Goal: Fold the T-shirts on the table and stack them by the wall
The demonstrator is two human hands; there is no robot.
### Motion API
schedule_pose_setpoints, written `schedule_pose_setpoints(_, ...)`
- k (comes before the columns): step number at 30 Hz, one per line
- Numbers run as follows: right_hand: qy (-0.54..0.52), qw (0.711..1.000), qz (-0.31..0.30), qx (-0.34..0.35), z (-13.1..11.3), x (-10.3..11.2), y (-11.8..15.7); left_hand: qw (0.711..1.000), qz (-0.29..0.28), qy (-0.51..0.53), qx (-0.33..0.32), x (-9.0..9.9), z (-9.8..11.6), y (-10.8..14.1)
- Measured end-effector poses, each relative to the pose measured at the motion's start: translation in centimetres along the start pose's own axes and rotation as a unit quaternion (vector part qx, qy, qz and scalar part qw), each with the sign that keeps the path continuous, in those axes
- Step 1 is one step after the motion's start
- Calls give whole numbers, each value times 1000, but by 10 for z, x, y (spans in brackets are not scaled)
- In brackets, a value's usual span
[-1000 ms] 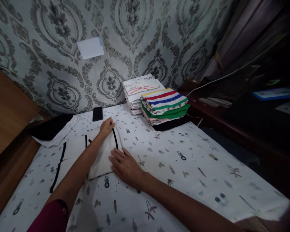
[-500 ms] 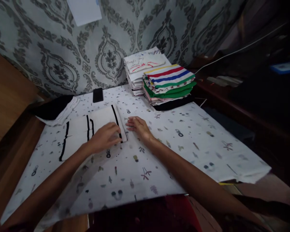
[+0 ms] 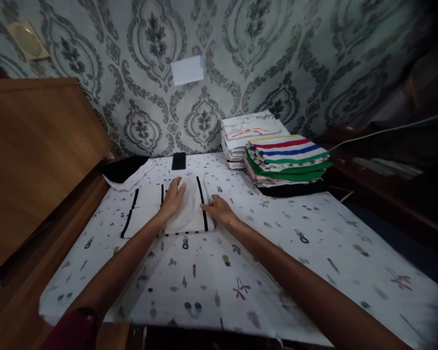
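Note:
A folded white cloth with black stripes (image 3: 190, 214) lies flat on the table, which has a printed white cover (image 3: 204, 287). My left hand (image 3: 173, 198) rests on the middle of this cloth, fingers stretched out and pointing away from me. At the cloth's right edge, beside the rightmost black stripe, is my right hand (image 3: 219, 210). Its thumb and forefinger are apart and touch the edge, with nothing visibly gripped between them.
Stacked folded cloths, striped and green (image 3: 288, 160), stand at the back right beside a white stack (image 3: 237, 146). A black phone (image 3: 178, 161) lies near the wall. Black-and-white cloth (image 3: 126, 171) is at the back left, near a wooden panel (image 3: 40, 160).
The view has tilted up and turned left. My left hand has moved from the cloth's right stripe towards its middle. My right hand has come to the cloth's right edge.

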State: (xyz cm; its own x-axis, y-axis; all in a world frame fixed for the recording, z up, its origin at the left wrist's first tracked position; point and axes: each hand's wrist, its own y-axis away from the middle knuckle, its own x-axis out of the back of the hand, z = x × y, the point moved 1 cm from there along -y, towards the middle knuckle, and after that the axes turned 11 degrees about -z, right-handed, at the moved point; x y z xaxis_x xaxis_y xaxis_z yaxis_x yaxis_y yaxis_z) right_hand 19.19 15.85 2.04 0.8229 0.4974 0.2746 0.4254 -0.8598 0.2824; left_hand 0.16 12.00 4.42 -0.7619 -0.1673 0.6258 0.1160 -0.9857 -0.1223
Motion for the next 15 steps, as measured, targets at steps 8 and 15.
schedule_pose_setpoints(8,-200,965,-165,32,-33,-19,5,994,77,52,58,-6,-35,-10)
schedule_pose_setpoints(15,-291,922,-233,104,-96,-60,3,981,87,165,62,12,-42,-9)
